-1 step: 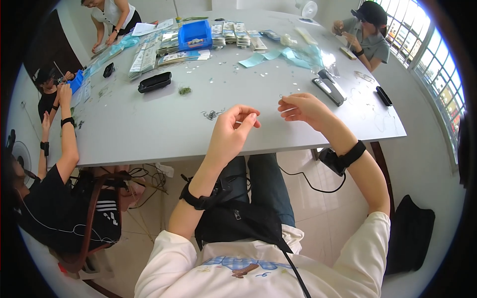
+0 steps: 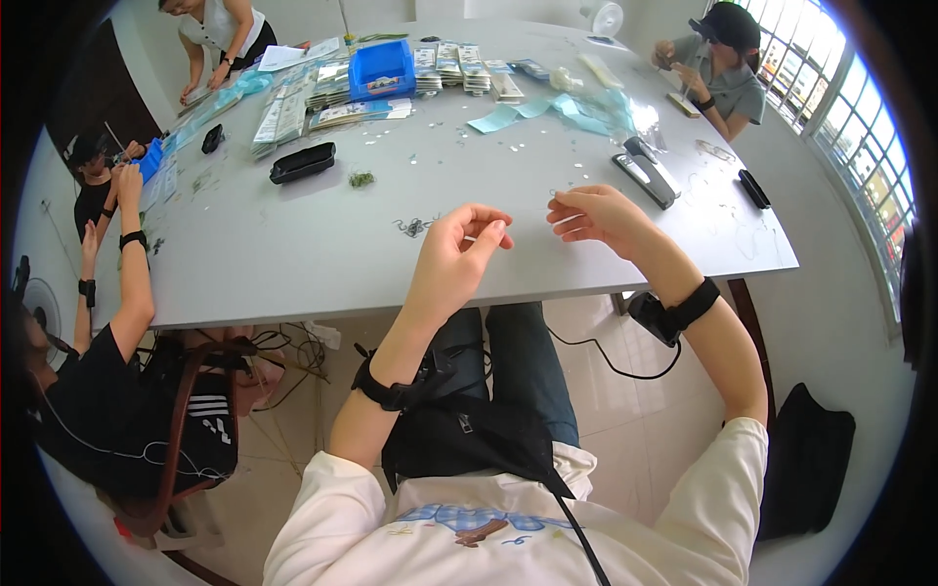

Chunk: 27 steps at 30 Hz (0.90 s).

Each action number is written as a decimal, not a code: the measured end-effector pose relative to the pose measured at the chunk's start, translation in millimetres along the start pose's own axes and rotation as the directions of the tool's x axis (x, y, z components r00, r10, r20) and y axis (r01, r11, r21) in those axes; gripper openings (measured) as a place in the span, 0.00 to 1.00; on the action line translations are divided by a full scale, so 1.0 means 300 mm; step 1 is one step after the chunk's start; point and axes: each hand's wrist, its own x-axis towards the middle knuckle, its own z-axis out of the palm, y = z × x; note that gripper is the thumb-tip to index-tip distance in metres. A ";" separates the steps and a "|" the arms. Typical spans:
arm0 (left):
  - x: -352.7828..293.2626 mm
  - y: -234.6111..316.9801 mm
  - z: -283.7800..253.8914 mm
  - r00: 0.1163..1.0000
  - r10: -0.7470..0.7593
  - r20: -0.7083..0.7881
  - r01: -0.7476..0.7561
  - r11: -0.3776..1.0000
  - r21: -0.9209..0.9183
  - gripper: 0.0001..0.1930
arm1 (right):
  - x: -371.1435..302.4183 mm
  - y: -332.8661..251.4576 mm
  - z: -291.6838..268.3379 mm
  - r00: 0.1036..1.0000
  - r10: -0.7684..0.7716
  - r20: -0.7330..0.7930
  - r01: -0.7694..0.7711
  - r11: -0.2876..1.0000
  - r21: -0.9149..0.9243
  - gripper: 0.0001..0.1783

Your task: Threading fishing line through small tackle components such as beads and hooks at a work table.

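Note:
My left hand (image 2: 457, 249) hovers over the near part of the table, fingers curled and thumb tip against the forefinger. Whatever lies in that pinch, if anything, is too small to make out. Opposite it, my right hand (image 2: 604, 217) is also closed, with thumb and forefinger together. A tiny dark speck or loop shows at its fingertips, too fine to name. A gap separates the two hands. Just left of my left hand lies a loose pile of small dark wire-like pieces (image 2: 414, 228). A grey and black stapler (image 2: 647, 174) rests beyond my right hand.
The pale table (image 2: 322, 254) carries a black tray (image 2: 303, 163), a green tangle (image 2: 362, 180), a blue bin (image 2: 382, 70), stacked packets (image 2: 283, 115) and light-blue wrapping (image 2: 528, 112). A black case (image 2: 754, 189) sits near the right edge. Several people work around the table.

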 end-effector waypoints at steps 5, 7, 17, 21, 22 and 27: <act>0.030 0.017 0.023 0.997 0.061 0.055 -0.064 0.996 0.054 0.09 | -0.055 -0.029 -0.035 0.987 0.043 -0.156 -0.101 0.917 -0.387 0.17; 0.035 0.025 0.033 0.986 0.119 0.113 -0.135 0.981 0.143 0.09 | -0.063 -0.024 -0.054 0.975 -0.107 -0.195 -0.011 0.852 -0.524 0.17; 0.037 0.072 0.067 0.982 0.136 0.130 -0.158 0.970 0.185 0.09 | -0.123 0.010 0.120 0.909 -0.403 0.105 0.416 0.867 -0.273 0.14; 0.038 0.064 0.051 0.992 0.124 0.034 -0.127 0.985 0.114 0.10 | -0.076 -0.003 0.079 0.922 -0.343 0.178 0.377 0.899 -0.222 0.12; 0.038 0.067 0.045 0.995 0.102 -0.007 -0.101 0.991 0.089 0.10 | -0.072 0.000 0.068 0.922 -0.343 0.177 0.378 0.899 -0.223 0.12; 0.048 0.068 0.030 0.990 0.143 -0.004 -0.143 0.988 -0.058 0.09 | -0.076 0.015 0.061 0.896 -0.398 0.197 0.442 0.845 -0.302 0.14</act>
